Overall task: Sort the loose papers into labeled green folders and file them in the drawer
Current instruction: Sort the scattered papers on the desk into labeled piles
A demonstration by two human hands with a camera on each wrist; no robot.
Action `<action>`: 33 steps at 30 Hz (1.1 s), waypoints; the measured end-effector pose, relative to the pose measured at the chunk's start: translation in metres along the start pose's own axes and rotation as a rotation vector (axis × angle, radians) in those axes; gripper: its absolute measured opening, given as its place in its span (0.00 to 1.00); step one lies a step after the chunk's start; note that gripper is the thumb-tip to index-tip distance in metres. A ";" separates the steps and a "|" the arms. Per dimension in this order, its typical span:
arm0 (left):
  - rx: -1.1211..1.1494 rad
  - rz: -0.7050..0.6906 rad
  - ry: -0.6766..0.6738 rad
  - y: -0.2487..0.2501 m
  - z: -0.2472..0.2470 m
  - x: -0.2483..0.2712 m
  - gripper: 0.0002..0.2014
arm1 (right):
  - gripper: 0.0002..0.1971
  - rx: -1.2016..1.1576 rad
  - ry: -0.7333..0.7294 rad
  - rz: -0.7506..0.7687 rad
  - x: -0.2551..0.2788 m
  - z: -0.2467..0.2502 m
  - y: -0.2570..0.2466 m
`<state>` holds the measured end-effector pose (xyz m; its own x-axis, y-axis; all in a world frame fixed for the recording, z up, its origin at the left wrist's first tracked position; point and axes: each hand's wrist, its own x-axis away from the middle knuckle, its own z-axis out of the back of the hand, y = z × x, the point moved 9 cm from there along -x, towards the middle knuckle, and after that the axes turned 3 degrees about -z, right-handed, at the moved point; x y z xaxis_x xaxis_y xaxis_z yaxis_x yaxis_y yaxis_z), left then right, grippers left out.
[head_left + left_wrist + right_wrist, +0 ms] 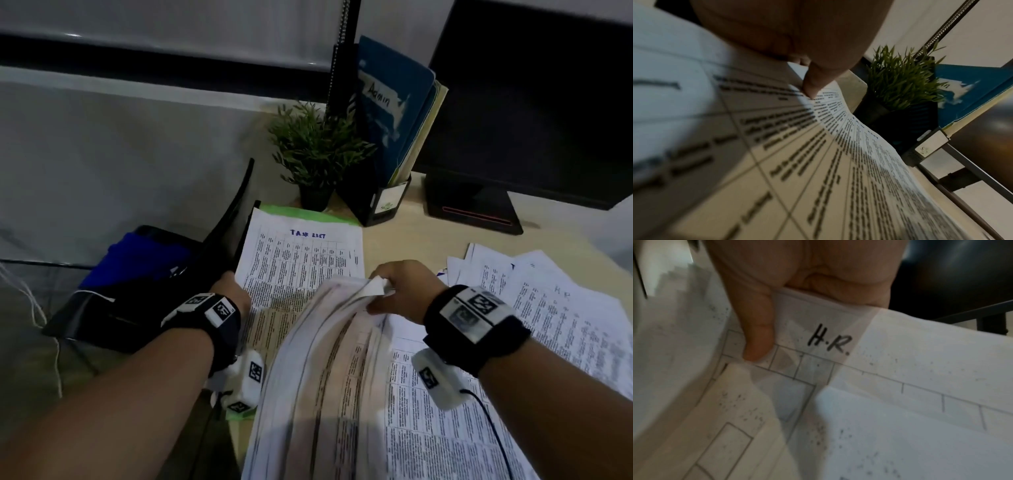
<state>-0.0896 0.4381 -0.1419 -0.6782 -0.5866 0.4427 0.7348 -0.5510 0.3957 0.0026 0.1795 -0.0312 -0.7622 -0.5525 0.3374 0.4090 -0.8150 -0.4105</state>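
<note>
A printed sheet headed "TASK LIST" (pixel 301 253) lies on a green folder (pixel 308 213) at the desk's left edge. My left hand (pixel 236 289) pinches the left edge of this sheet (pixel 838 129), thumb on top, as the left wrist view shows. My right hand (pixel 383 286) grips the top of a lifted, curved bundle of papers (pixel 325 359). In the right wrist view the thumb presses on the bundle's top sheet, which is marked "H.R." (pixel 828 344). More loose printed papers (pixel 555 308) lie spread on the desk to the right.
A small potted plant (pixel 318 150) and a black file holder with a blue folder labelled "Admin" (pixel 390 102) stand behind the papers. A dark monitor (pixel 534 102) fills the back right. Left of the desk sit a black tray (pixel 236 212) and a blue item (pixel 137 260).
</note>
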 end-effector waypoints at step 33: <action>-0.738 -0.441 -0.142 0.122 -0.121 0.152 0.23 | 0.32 0.179 -0.234 -0.083 0.132 -0.084 0.129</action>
<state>-0.1043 0.2100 -0.1234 -0.8553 -0.1764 0.4872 0.1766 -0.9832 -0.0461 -0.0875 0.0158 -0.1105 -0.6690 -0.4914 0.5577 0.4479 -0.8653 -0.2251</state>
